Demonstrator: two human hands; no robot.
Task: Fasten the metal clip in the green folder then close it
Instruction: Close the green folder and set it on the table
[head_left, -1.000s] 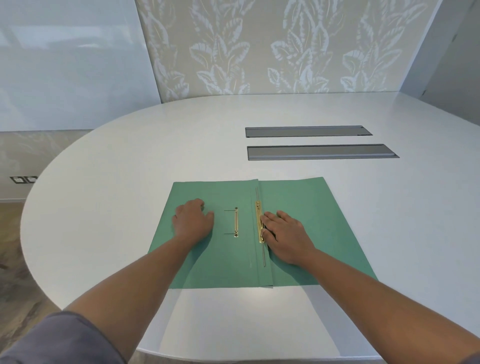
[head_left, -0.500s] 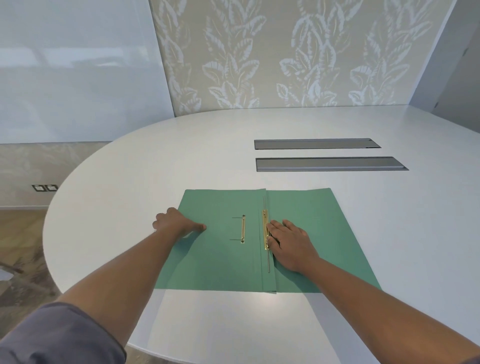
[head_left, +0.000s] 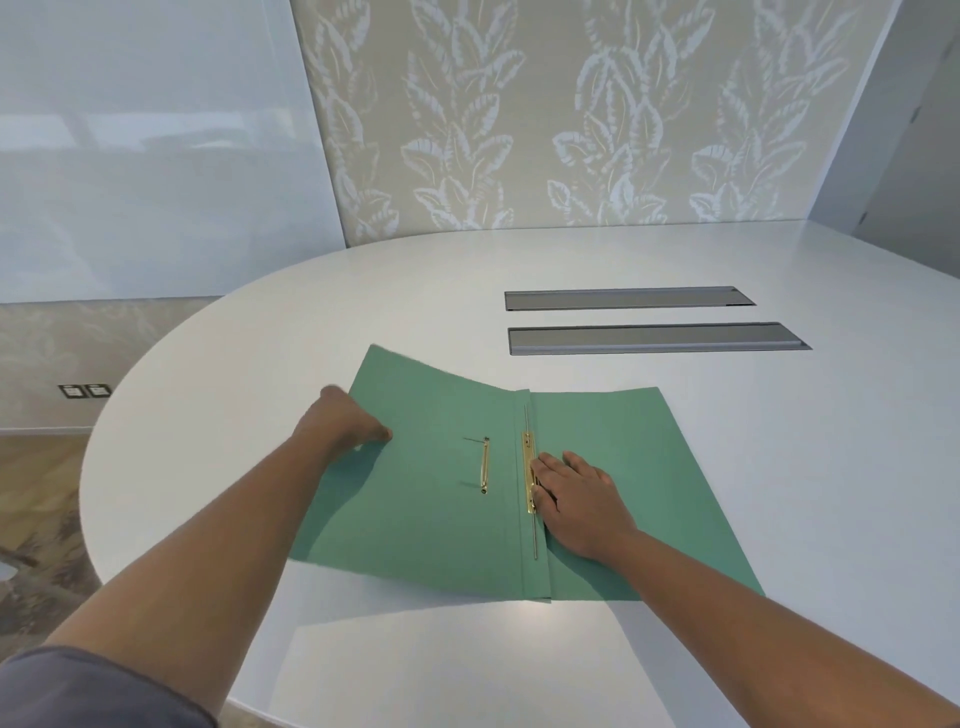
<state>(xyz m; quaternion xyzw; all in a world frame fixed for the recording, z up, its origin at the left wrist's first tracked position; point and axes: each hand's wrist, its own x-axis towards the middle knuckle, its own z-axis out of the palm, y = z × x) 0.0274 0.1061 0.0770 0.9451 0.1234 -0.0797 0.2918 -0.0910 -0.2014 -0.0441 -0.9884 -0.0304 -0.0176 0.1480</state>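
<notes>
Green folder (head_left: 441, 525) open, left hand (head_left: 345, 423) lifting edge

Left hand (head_left: 347, 423) pinching, right hand (head_left: 579, 496) flat

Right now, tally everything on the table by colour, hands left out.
Green: 1, the folder
Gold: 2, the metal clip bar at the spine and the loose clip piece on the left flap
Grey: 2, the recessed table slots
Total: 5
</notes>
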